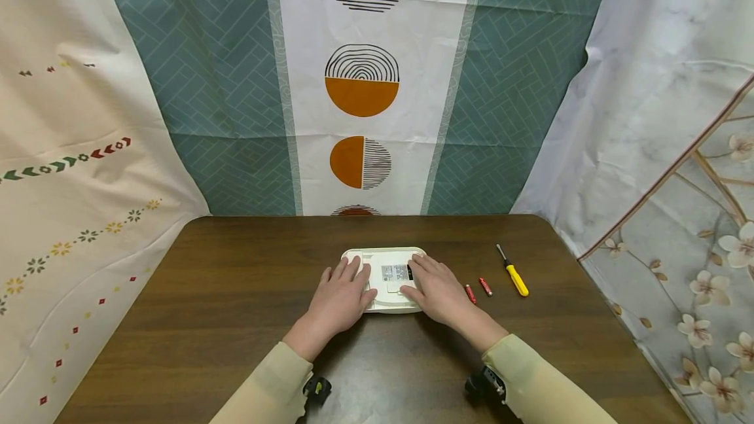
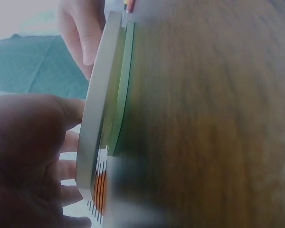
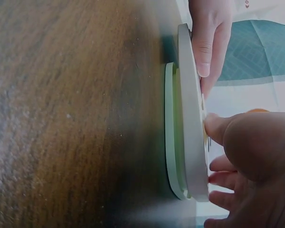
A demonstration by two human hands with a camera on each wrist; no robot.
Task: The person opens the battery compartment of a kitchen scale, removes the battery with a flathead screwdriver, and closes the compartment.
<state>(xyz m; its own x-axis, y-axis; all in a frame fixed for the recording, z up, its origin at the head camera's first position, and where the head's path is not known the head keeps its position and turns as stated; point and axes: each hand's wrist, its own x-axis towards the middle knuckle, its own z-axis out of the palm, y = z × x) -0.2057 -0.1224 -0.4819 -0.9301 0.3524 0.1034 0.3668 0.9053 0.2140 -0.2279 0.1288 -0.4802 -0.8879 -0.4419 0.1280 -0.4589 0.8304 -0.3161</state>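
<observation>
A flat white plastic device (image 1: 385, 296) with rounded corners lies on the table, a printed label (image 1: 394, 272) on its upper face. Beside the label is a small dark recess, partly covered by the right fingers. My left hand (image 1: 341, 296) rests on the device's left part, fingers spread. On its right part lies my right hand (image 1: 436, 286), with the fingertips near the recess and the thumb on the surface. Both wrist views show a pale green lower layer (image 3: 170, 133) under the white body (image 2: 92, 118). What the right fingertips touch in the recess is hidden.
Two small red batteries (image 1: 485, 286) lie just right of the right hand, one partly behind the forearm. Farther right is a screwdriver (image 1: 517, 279) with a yellow handle. The brown wooden table (image 1: 247, 280) ends at a patterned curtain (image 1: 365, 149).
</observation>
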